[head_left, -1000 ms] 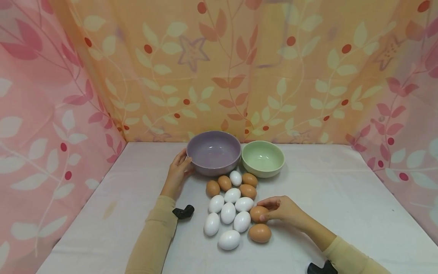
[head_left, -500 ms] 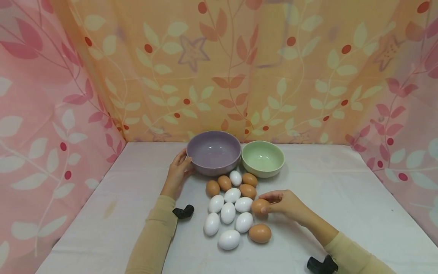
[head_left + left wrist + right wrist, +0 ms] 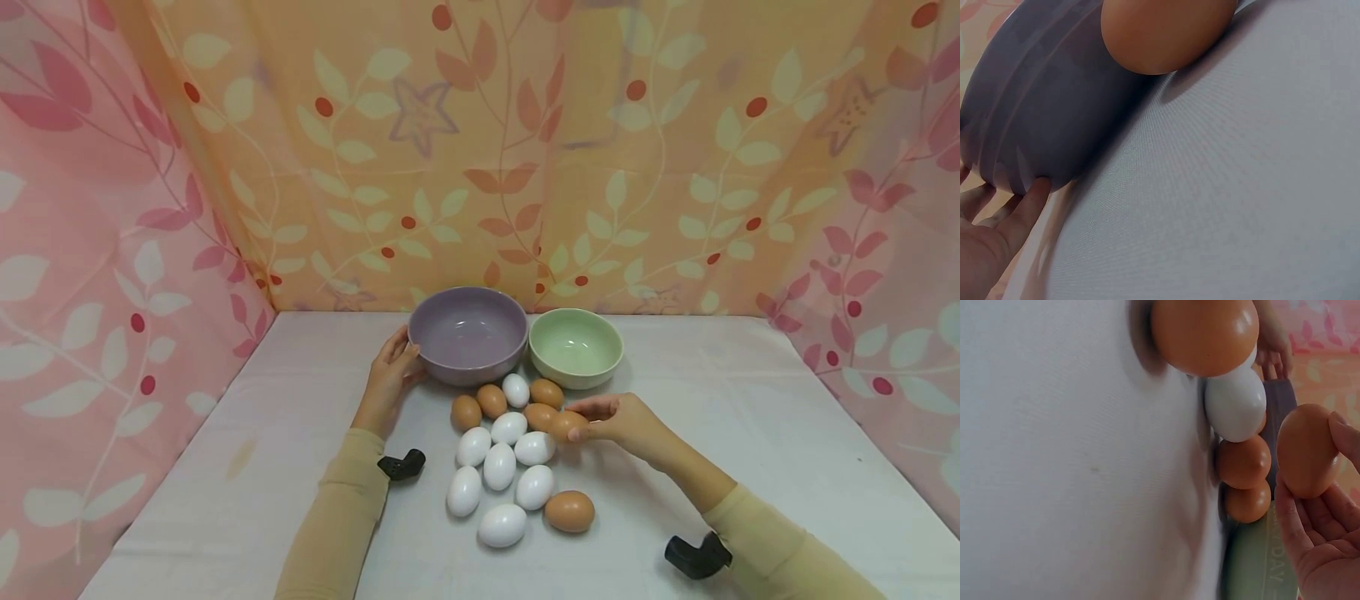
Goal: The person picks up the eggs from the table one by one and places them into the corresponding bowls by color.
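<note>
My right hand pinches a brown egg between thumb and fingers. It is lifted above the table in the right wrist view, and in the head view it overlaps another brown egg. My left hand rests at the left side of a purple bowl, its fingertips touching the outer wall. To the right of that bowl stands a light green bowl. No eggs show inside either bowl. White eggs and brown eggs lie grouped in front of the bowls.
A white cloth covers the table. Patterned curtains hang behind and along both sides. A lone brown egg lies at the near right of the group. Black devices sit at both wrists.
My right hand has picked up the brown egg at the right of the group and carried it up and away, toward the bowls. A white egg beside it shifted slightly. My left hand stays put.
</note>
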`<state>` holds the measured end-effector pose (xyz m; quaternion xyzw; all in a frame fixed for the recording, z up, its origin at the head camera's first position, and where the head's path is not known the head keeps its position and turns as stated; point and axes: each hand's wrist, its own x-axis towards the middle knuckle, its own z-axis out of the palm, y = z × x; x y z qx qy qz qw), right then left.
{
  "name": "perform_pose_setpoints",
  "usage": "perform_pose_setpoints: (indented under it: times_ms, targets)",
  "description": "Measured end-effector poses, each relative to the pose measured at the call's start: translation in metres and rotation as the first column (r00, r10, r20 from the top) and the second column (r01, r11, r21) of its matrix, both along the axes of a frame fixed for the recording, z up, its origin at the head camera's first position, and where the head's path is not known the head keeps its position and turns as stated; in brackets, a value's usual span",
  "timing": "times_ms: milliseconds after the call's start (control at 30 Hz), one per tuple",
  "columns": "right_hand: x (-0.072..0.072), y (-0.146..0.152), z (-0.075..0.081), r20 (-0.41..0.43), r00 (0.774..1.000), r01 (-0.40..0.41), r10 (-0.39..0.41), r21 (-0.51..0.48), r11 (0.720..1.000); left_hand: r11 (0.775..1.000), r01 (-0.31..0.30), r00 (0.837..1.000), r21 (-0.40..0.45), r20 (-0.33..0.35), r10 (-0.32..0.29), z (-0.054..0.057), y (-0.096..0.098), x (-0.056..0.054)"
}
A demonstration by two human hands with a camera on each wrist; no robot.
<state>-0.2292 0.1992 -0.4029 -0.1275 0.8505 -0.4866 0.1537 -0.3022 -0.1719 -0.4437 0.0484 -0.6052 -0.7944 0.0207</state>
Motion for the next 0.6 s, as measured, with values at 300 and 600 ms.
perform_pose_setpoints:
  times_ms: [300, 600]
  targets:
    - [-0.016, -0.003, 0.014, -0.016, 1.000, 0.017, -0.017, -0.025, 1.000, 1.000, 0.002, 1.000, -0.004, -0.023, -0.002, -0.002, -0.002, -0.002]
    - [-0.033, -0.006, 0.024, -0.040, 0.998, 0.045, -0.046, -0.032, 0.998, 1.000, 0.006, 1.000, -0.014, -0.017, -0.006, -0.002, 0.000, -0.002]
